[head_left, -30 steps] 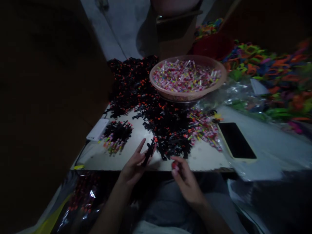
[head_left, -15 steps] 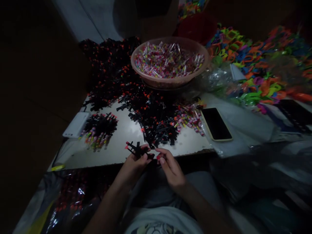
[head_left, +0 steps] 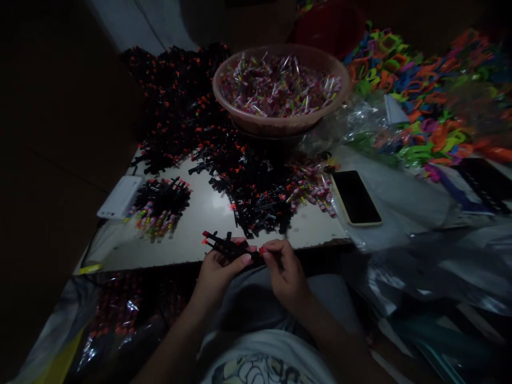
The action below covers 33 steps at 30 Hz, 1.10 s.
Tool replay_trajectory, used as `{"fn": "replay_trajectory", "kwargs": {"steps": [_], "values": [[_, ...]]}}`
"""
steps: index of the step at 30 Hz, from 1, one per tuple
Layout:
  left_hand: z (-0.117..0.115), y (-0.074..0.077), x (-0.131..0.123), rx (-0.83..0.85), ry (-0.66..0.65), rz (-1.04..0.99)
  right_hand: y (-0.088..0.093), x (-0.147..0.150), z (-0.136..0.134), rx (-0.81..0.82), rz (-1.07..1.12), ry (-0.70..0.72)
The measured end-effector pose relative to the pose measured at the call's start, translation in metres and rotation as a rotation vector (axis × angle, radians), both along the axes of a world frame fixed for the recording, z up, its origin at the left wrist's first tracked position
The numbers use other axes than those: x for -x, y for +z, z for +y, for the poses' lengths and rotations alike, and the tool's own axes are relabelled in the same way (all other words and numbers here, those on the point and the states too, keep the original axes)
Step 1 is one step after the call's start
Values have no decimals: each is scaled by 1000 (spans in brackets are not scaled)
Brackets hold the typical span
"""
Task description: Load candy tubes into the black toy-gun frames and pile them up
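My left hand [head_left: 219, 269] is closed around a black toy gun [head_left: 227, 245] with a red-orange tip that points up to the left. The thumb lies along the toy's near side. Opposite it, the fingertips of my right hand [head_left: 286, 266] pinch a small red piece [head_left: 262, 250] at the toy's rear end. Whether the red piece touches the toy I cannot tell in the dim light. Just beyond my hands lies a heap of black toy guns [head_left: 260, 205] with orange tips. To its right are several small tubes with bright wrappers [head_left: 314, 186].
A pink basin [head_left: 280, 125] full of wrapped tubes stands at the back. Left are a white power bank [head_left: 120, 197] and a bundle of toys with tubes [head_left: 160, 208]. A phone [head_left: 356, 197] lies right, near colourful plastic pieces [head_left: 432, 101]. The table's front edge runs under my hands.
My right fingers have closed in and brought the red piece up against or close to the toy's rear. My left hand still holds the toy, and the whole view has shifted slightly.
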State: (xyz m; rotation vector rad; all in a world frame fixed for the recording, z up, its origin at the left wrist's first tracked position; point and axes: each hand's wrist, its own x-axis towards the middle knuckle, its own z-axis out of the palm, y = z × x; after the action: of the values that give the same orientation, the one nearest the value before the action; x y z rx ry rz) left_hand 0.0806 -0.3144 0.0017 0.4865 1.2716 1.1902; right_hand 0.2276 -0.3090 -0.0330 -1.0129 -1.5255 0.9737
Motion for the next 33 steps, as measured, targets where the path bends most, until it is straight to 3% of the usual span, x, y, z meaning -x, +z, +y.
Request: {"fn": "replay_trajectory", "kwargs": {"steps": [10,14,18,24,26,28,31,33], "values": [[-5,-8,-3,12,57,26,0,1,-3,-148,-98,-17],[-6,-6,-6,40,111,19,1,0,-1,-263,-244,14],[-6,-10,-12,104,136,-72,-1,4,1,-343,-457,-43],[0,-14,-17,136,133,-111,-5,4,5,-258,-459,-23],[9,-8,-2,75,119,20,-5,-11,19,-218,-486,-52],[20,2,28,-13,130,290,-7,-38,40,-187,-612,-155],[40,20,94,-72,161,980,-11,-84,71,-68,-954,-508],[52,28,138,-113,108,1433,-14,-105,84,24,-1156,-579]]}}
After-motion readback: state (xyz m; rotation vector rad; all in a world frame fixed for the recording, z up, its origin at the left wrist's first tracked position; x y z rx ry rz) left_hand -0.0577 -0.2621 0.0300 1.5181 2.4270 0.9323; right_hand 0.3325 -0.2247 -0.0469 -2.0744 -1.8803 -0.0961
